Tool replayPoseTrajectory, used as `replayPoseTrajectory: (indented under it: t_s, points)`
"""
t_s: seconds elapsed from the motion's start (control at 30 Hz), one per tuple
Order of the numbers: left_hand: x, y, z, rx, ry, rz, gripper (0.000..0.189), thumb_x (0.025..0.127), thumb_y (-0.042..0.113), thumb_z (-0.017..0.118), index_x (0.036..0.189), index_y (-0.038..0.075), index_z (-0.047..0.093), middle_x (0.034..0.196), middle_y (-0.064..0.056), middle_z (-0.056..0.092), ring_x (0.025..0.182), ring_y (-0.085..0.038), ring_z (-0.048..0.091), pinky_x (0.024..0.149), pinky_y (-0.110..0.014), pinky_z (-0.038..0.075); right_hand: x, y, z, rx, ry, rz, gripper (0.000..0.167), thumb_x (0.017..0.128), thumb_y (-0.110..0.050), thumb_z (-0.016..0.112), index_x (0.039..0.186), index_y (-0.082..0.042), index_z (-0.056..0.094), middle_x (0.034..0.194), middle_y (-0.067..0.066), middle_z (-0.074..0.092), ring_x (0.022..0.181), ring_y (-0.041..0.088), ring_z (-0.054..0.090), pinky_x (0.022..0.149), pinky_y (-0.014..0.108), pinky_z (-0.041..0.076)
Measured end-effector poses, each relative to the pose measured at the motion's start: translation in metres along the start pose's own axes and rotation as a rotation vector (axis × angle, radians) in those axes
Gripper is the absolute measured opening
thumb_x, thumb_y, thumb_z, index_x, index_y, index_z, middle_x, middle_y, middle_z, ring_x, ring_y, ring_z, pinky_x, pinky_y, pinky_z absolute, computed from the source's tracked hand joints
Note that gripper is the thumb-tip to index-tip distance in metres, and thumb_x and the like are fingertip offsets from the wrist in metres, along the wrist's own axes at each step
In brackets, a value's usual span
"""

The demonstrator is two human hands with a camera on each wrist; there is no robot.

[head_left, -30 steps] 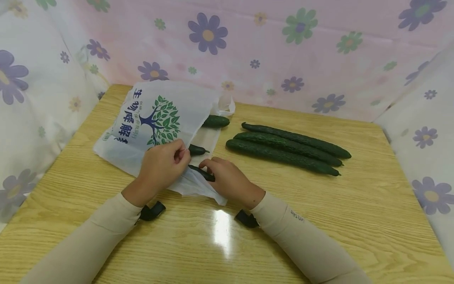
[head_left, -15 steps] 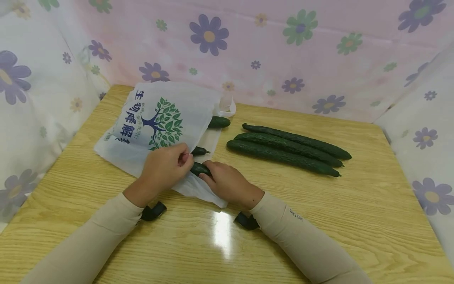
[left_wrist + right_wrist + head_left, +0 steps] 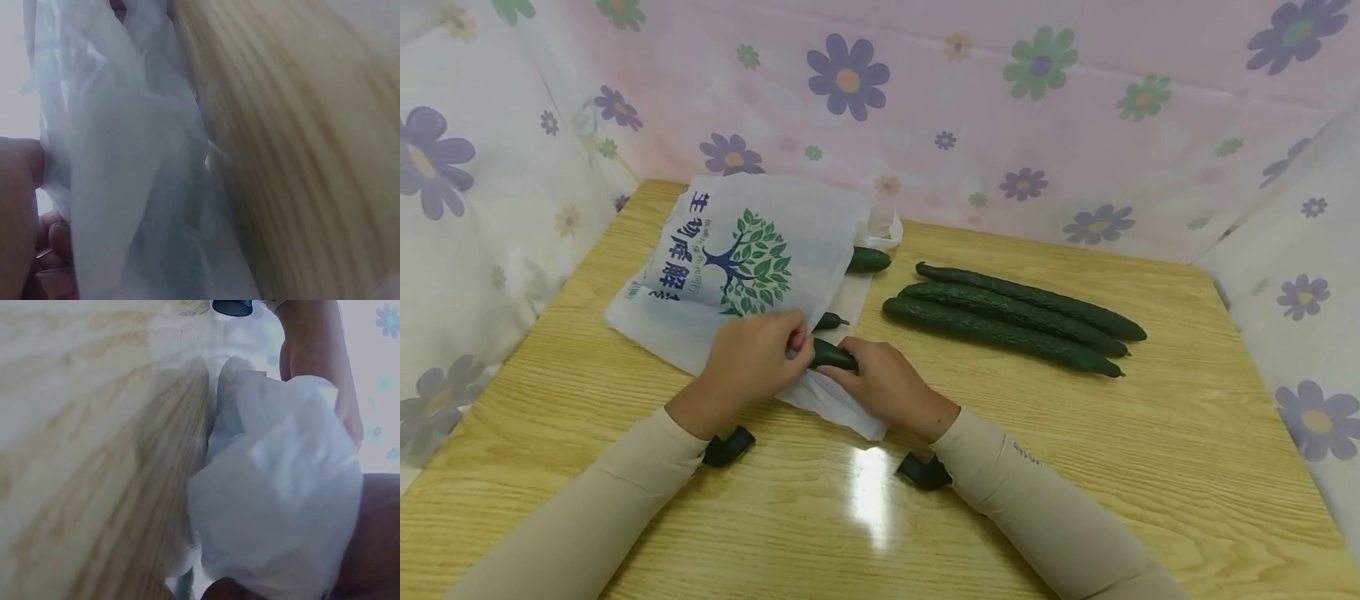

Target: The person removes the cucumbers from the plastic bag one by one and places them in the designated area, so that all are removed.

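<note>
In the head view my left hand [image 3: 756, 354] pinches the mouth edge of a white plastic bag [image 3: 700, 325] printed with a green-leaved tree and dark blue characters. My right hand [image 3: 887, 383] grips one end of a cucumber [image 3: 829, 354], whose other end lies inside the bag, hidden by the plastic and my left hand. Two more cucumbers poke from the bag's mouth: a thick tip [image 3: 870, 260] near the back and a stemmed end [image 3: 830, 322] beside my left fingers. Bag film [image 3: 125, 187] fills much of the left wrist view and covers part of my right hand in the right wrist view.
Three long cucumbers [image 3: 1003, 336] lie side by side on the wooden table [image 3: 1075, 467], right of the bag. A bag handle loop [image 3: 887, 227] stands up near the back edge. Flowered cloth [image 3: 925, 100] hangs around the back and sides.
My right fingers have moved from beside the cucumber to close around its end. That cucumber has risen from its downward slant and lies flatter. The left hand keeps its pinch on the bag.
</note>
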State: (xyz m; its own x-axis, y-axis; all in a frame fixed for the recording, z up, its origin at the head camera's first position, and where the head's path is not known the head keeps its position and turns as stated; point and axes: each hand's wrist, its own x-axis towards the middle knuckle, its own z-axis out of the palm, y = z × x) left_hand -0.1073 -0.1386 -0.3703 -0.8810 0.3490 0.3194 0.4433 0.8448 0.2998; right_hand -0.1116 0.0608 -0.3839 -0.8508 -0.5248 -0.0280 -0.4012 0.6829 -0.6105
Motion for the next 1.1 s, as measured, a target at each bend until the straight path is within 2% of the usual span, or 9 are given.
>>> replayPoseTrajectory:
  t_s: [0.33,0.6,0.87,1.0,1.1]
  points:
    - [0.001,0.002,-0.001,0.000,0.051,-0.029,0.024,0.088,0.018,0.060,0.068,0.016,0.048,0.057,0.002,0.042,0.046,-0.013,0.040,0.044,-0.026,0.026,0.001,0.008,-0.009,0.112,0.023,-0.010,0.028,0.096,-0.039,0.062,0.083,-0.015,0.060,0.069,-0.004,0.046,0.059,0.009,0.041,0.057,0.023,0.033]
    - [-0.001,-0.001,-0.001,0.000,0.105,-0.019,0.025,0.086,0.017,0.060,0.067,0.017,0.045,0.056,0.003,0.039,0.046,-0.013,0.038,0.043,-0.026,0.024,-0.004,0.014,-0.020,0.198,-0.012,0.004,0.024,0.096,-0.039,0.063,0.090,-0.016,0.064,0.072,-0.002,0.051,0.061,0.010,0.045,0.057,0.024,0.039]
    - [-0.001,-0.003,0.001,-0.024,0.190,-0.013,0.023,0.086,0.018,0.060,0.068,0.016,0.047,0.058,0.002,0.043,0.048,-0.014,0.040,0.044,-0.027,0.026,-0.012,0.026,-0.031,0.179,0.025,-0.016,0.021,0.095,-0.037,0.065,0.094,-0.016,0.066,0.073,-0.003,0.052,0.061,0.011,0.045,0.058,0.025,0.040]
    - [-0.002,-0.002,0.001,-0.042,0.227,0.001,0.023,0.086,0.018,0.060,0.068,0.015,0.047,0.058,0.002,0.043,0.048,-0.013,0.040,0.043,-0.026,0.026,-0.019,0.034,-0.037,0.206,0.034,-0.020,0.020,0.095,-0.036,0.065,0.098,-0.017,0.066,0.073,-0.003,0.052,0.061,0.010,0.046,0.059,0.025,0.042]
    - [-0.001,-0.003,0.002,-0.049,0.253,0.022,0.023,0.086,0.017,0.060,0.067,0.015,0.047,0.058,0.002,0.044,0.048,-0.012,0.038,0.043,-0.026,0.026,-0.024,0.039,-0.042,0.212,0.041,-0.023,0.022,0.095,-0.036,0.064,0.105,-0.017,0.068,0.080,-0.004,0.060,0.067,0.010,0.051,0.064,0.026,0.046]
